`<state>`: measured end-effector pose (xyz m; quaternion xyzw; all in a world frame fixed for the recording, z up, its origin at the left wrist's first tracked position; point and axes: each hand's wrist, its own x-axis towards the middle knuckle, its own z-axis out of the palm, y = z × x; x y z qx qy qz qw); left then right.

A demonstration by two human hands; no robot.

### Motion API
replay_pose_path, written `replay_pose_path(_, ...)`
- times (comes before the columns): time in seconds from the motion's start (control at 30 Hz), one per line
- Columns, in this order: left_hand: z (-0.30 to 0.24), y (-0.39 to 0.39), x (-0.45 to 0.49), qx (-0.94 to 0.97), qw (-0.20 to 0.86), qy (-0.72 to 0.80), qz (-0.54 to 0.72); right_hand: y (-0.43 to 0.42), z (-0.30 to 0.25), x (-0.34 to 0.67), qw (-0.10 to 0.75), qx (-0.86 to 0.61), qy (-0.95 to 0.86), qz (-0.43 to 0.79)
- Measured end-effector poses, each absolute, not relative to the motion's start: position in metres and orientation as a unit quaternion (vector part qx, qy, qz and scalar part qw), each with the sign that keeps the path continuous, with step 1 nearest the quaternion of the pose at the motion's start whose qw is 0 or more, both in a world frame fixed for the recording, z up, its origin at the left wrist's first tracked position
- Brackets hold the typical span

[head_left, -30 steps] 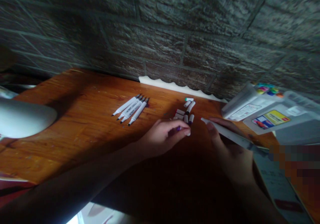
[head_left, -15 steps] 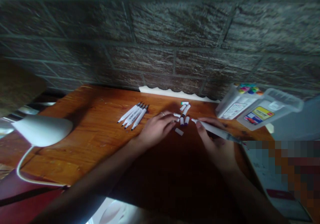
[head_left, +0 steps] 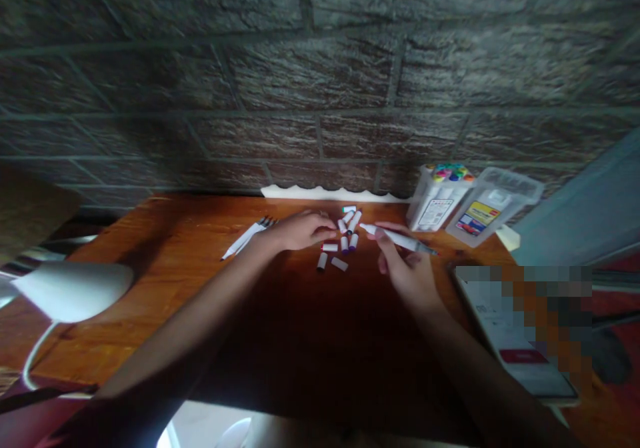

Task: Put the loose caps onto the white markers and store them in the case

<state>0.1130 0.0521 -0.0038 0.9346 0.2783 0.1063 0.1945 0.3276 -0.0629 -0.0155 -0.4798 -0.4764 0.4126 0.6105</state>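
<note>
1. Head view, hands: the left hand (head_left: 303, 230) lies low over the wooden desk (head_left: 125, 341), its fingers curled close together and pointing right, just beside the caps. Whether those fingers hold anything small, I cannot tell. The right hand (head_left: 405, 268) pinches a white marker (head_left: 397, 238) between thumb and fingers, a narrow grip, with the marker lying almost level and its end pointing left toward the caps.

2. Head view, loose items: a small cluster of white caps (head_left: 345, 238) lies on the desk between the hands, some upright and some on their sides, with coloured ends on a few. Two caps (head_left: 339, 264) lie a little nearer the person. Farther left, white markers (head_left: 245, 238) lie side by side, their far ends under the left wrist.

3. Head view, progress: the held marker is apart from the others, while the caps remain scattered and none sits on the held marker. A clear plastic case (head_left: 439, 198) stands at the far right, packed with coloured ends, beside a second clear box (head_left: 493, 205).

4. Head view, hidden parts: the left fingers cover part of the desk near the caps, and shadow darkens the near desk. A pixelated patch (head_left: 520, 288) hides much of a printed sheet (head_left: 515, 361) at the right. A white lamp (head_left: 70, 291) is cut off at the left edge.
</note>
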Motion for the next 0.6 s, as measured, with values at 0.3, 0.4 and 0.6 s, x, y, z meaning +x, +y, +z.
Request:
replay_pose_path(0.3,-0.012,0.026,0.108,0.932,0.181,0.29,0.124,-0.062,-0.018,0.327,0.601,-0.501,-0.477,0.399)
replay_pose_path(0.4,-0.015,0.023,0.105,0.926,0.172,0.311,0.131,-0.065,-0.017,0.328,0.581,-0.52,-0.495,0.383)
replay_pose_path(0.6,-0.004,-0.002,0.103,0.908,0.172,0.345,0.164,-0.076,-0.008,0.332,0.535,-0.546,-0.54,0.352)
